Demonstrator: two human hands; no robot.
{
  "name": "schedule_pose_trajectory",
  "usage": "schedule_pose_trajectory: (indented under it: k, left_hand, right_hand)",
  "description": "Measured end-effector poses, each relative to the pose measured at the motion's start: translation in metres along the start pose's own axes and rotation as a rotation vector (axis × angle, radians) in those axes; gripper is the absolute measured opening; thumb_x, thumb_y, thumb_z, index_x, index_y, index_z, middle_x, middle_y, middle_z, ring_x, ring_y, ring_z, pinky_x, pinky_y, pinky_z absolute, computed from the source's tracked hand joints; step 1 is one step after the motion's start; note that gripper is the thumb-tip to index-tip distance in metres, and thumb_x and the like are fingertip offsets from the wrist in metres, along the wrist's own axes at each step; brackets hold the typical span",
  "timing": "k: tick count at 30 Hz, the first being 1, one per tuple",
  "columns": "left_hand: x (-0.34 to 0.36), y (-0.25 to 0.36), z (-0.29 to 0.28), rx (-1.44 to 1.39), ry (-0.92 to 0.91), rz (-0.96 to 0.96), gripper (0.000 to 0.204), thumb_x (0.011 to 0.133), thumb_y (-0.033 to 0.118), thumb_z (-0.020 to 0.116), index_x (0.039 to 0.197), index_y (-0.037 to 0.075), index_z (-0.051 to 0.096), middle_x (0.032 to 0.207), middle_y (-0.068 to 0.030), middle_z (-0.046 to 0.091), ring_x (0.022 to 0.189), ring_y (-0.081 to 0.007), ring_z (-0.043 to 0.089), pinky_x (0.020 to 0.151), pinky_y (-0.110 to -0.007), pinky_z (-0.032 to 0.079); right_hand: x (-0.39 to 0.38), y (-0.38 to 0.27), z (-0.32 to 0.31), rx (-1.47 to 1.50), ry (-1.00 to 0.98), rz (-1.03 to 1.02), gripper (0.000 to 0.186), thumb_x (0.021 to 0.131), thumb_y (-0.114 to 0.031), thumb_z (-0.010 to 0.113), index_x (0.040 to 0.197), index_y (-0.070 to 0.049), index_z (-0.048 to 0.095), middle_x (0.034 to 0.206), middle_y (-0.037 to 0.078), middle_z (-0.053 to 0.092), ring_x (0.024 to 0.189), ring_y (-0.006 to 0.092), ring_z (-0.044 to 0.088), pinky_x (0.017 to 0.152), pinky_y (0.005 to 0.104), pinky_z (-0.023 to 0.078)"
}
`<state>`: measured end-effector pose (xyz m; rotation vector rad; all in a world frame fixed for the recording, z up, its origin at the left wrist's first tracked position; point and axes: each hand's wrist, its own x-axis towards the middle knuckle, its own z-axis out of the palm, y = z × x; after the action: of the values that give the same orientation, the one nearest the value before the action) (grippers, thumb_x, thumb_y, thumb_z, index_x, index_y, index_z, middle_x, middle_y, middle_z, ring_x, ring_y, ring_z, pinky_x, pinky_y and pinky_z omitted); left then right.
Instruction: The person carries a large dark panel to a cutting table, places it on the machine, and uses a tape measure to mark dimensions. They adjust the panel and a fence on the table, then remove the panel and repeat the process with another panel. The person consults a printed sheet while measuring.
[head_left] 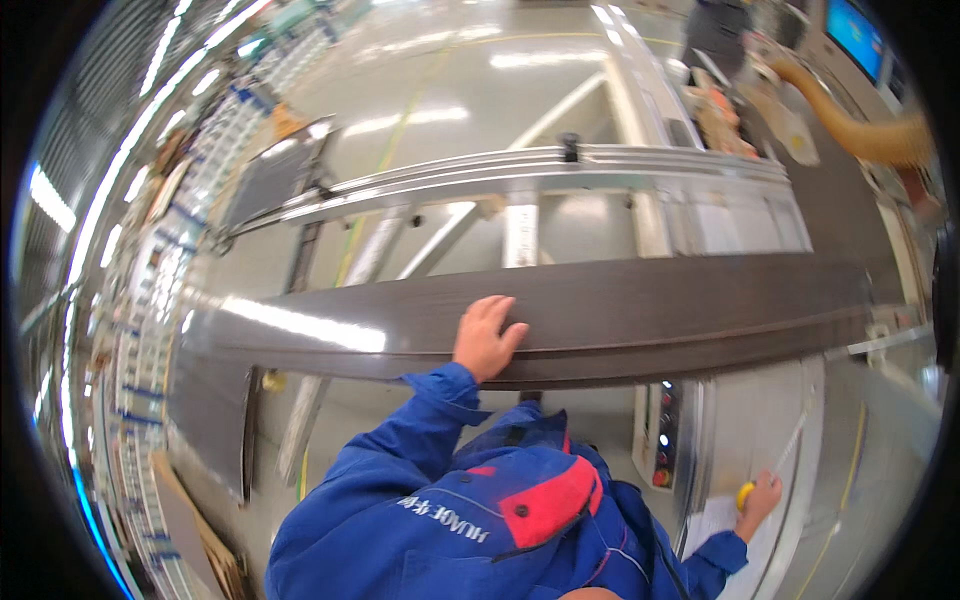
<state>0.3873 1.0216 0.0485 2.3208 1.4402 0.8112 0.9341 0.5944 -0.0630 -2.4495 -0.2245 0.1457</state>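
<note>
My left hand (485, 338) lies on a long dark brown board (640, 305), its fingers apart and the thumb spread. The board runs across the view in front of me, with a second long edge showing along its near side. Low on the right, my right hand (762, 497) is closed around a small rounded yellow thing, which looks like a tape measure (745, 493). A thin pale strip runs from near that hand over the grey metal machine table (745, 425). A white paper (708, 520) lies on the table beside my right hand.
Beyond the board stands a metal rail (450, 178) on a pale frame. A control panel with buttons (663, 435) sits below the board's near edge. A yellow hose (850, 125) and a screen (853, 38) are at the far right. More dark panels (212, 415) stand on the left.
</note>
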Motion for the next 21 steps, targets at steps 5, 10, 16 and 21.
schedule_pose_trajectory:
  k: [5,10,16,21]
  left_hand:
    - [-0.012,-0.011,-0.035,0.042,0.040,-0.045,0.055,0.096,0.034,0.076,0.140,0.003,0.065,0.146,-0.0219,0.060,0.137,-0.0406,0.054,0.117,-0.049,0.041]
    - [-0.010,-0.054,-0.074,0.089,0.120,-0.120,0.056,0.095,0.034,0.077,0.140,0.003,0.064,0.147,-0.0216,0.060,0.138,-0.0406,0.053,0.119,-0.049,0.040]
    - [0.032,-0.141,-0.116,0.159,0.136,-0.104,0.059,0.094,0.036,0.077,0.140,0.001,0.063,0.147,-0.0242,0.058,0.137,-0.0436,0.052,0.117,-0.051,0.040]
    - [0.129,-0.246,-0.124,0.221,0.007,-0.022,0.062,0.092,0.037,0.079,0.141,0.002,0.062,0.146,-0.0230,0.058,0.137,-0.0429,0.052,0.116,-0.051,0.041]
  right_hand:
    - [0.012,-0.010,0.012,-0.348,-0.012,-0.024,0.069,0.098,-0.044,0.072,0.145,0.004,0.057,0.137,0.025,0.067,0.125,0.0434,0.063,0.108,0.0480,0.048]
    - [0.008,-0.061,0.012,-0.420,0.318,-0.266,0.067,0.099,-0.042,0.073,0.145,0.003,0.057,0.137,0.024,0.068,0.126,0.0428,0.062,0.109,0.0483,0.047]
    - [-0.013,-0.257,0.081,-0.073,0.151,-0.524,0.047,0.098,-0.033,0.076,0.132,-0.002,0.069,0.119,0.016,0.074,0.108,0.0311,0.070,0.097,0.0435,0.054]
    - [-0.072,-0.489,0.181,0.055,-0.084,-0.705,0.036,0.095,-0.033,0.077,0.118,-0.006,0.075,0.092,0.012,0.077,0.085,0.0270,0.074,0.081,0.0393,0.057]
